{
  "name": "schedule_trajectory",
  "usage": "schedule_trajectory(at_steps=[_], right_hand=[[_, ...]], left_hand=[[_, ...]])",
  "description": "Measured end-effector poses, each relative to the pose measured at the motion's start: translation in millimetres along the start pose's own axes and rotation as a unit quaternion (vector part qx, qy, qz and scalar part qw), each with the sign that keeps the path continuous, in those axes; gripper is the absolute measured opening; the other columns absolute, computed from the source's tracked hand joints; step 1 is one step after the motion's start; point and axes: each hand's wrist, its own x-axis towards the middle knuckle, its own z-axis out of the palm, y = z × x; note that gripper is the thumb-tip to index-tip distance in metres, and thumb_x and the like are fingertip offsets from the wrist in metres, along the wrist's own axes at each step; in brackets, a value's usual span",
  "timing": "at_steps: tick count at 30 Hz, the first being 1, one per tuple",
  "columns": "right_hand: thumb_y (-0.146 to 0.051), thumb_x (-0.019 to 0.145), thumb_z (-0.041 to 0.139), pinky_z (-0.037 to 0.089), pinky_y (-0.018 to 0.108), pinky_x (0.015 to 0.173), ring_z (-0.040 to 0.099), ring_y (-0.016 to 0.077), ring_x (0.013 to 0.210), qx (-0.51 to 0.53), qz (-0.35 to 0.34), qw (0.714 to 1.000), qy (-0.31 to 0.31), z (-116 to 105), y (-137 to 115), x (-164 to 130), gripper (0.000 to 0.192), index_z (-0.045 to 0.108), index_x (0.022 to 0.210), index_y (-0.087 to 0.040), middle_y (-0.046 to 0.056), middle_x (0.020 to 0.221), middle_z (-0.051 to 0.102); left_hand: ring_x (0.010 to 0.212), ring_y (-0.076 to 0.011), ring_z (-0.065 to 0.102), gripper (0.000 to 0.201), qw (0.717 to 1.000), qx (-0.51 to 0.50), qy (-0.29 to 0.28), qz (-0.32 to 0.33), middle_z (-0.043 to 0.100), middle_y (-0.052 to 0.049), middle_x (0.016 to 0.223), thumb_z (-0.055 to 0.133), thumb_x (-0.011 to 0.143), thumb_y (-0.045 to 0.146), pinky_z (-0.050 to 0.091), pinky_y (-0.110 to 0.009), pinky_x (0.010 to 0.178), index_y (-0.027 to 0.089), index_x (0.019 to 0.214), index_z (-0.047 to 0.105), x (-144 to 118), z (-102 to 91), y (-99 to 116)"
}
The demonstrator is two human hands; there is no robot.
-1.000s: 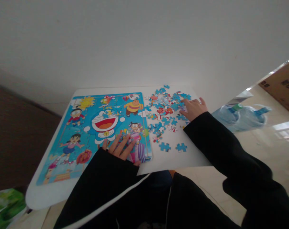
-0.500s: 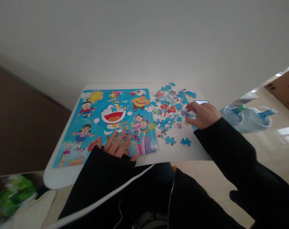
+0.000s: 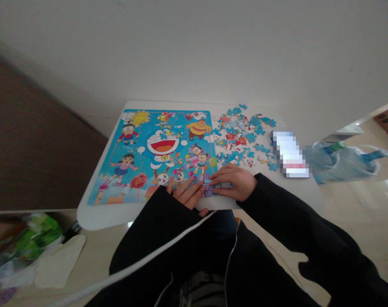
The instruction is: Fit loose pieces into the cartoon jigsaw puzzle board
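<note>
The hands meet over the near right corner of the Doraemon jigsaw board [image 3: 142,164]: the left hand [image 3: 189,195] lies flat along the board's near edge, fingers side by side and gripping nothing, while the right hand [image 3: 234,181] has its thumb and fingers around a purple-striped jigsaw piece [image 3: 207,181] at that corner. Whether it pinches the piece or only presses it, I cannot tell. Loose jigsaw pieces [image 3: 235,143] lie heaped just right of the board, some overlapping, and a smartphone [image 3: 291,154] lies beyond them on the bench [image 3: 91,219]. The piece looks like thin printed card, so it should be very light and fairly stiff, and its smooth face may slide under a fingertip. Its tabs seem the weak part, likely to bend or fray if forced. It is best taken by opposite edges, between thumb and index finger, then pushed flat with a fingertip. The board looks thin too, so a spread palm should steady it.
</note>
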Motion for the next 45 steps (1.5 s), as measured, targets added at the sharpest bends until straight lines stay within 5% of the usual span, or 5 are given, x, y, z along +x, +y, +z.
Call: schedule_trajectory(at_steps=[6,22,30,45], right_hand=[[-0.026,0.083,0.054,0.051,0.031,0.076,0.062,0.0156,0.083,0.006,-0.016,0.996,0.084,4,-3,-16,0.017,0.07,0.086,-0.02,0.003,0.091,0.071],[-0.024,0.084,0.052,0.053,0.031,0.08,0.063,0.0153,0.086,-0.058,-0.023,0.994,0.085,7,-12,-13,0.017,0.069,0.084,-0.021,0.004,0.092,0.071],[-0.021,0.082,0.054,0.053,0.027,0.071,0.064,0.0134,0.074,-0.046,-0.085,0.991,0.089,3,-25,-10,0.015,0.068,0.081,-0.02,0.001,0.077,0.071],[-0.024,0.083,0.055,0.055,0.031,0.079,0.065,0.0151,0.083,-0.052,0.005,0.993,0.104,8,-20,-18,0.017,0.069,0.089,-0.018,0.004,0.093,0.071]], left_hand=[[0.111,-0.0245,0.054,0.037,1.0,-0.004,-0.01,0.014,0.062,-0.007,0.114,0.048,0.086,0.041,0.007,-0.052,0.113,0.016,0.111,0.058,0,-2.1,1],[0.111,-0.0259,0.054,0.032,1.0,0.002,0.006,-0.03,0.064,-0.005,0.11,0.053,0.082,0.04,0.012,-0.051,0.111,0.019,0.105,0.062,2,-3.8,5],[0.112,-0.028,0.053,0.031,0.997,0.02,0.04,-0.061,0.064,-0.009,0.109,0.056,0.081,0.035,0.019,-0.055,0.107,0.017,0.106,0.061,14,7.7,4],[0.084,-0.0195,0.059,0.008,0.99,0.029,0.095,-0.099,0.066,-0.001,0.076,0.06,0.081,0.024,0.032,-0.044,0.097,0.02,0.077,0.067,34,11.8,12]])
